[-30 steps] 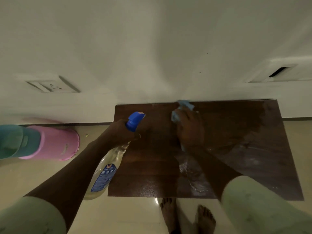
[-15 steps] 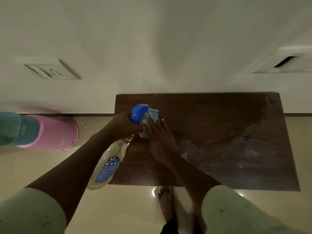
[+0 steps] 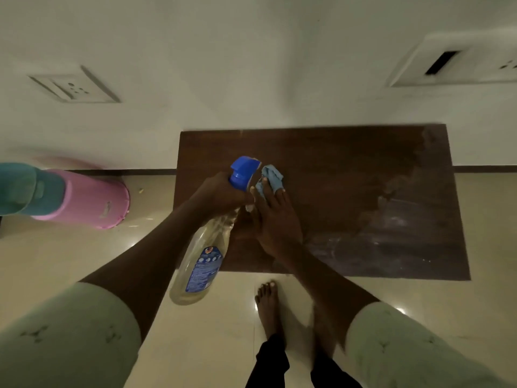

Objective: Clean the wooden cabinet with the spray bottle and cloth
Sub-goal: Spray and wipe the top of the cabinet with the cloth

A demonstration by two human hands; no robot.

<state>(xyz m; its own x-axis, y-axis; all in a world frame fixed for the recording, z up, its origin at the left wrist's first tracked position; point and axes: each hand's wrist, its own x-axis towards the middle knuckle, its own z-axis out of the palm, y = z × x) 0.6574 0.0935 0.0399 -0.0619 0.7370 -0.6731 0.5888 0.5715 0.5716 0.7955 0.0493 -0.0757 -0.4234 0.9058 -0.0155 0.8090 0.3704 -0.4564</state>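
Below us, the dark wooden cabinet (image 3: 349,169) stands against a pale wall (image 3: 251,65), its top a brown surface with a dull, streaky, whitish patch toward the right and near edge. Our left hand (image 3: 221,193) is clenched around the neck of the spray bottle (image 3: 201,264), whose blue trigger head (image 3: 243,170) sits over the left part of the surface while the clear body with its blue label hangs down past the front edge. Our right hand (image 3: 275,219) lies flat on the surface just beside the bottle, fingers (image 3: 268,196) pressing down on the light blue cloth (image 3: 270,179), which bunches out beyond the fingertips. On the wall we see a socket plate (image 3: 72,88) at left and another fitting (image 3: 447,63) at right. A pink bin (image 3: 92,201) with a teal part lies on the glossy beige floor (image 3: 70,253) to the left. Our bare feet (image 3: 268,306) stand in front of the cabinet.
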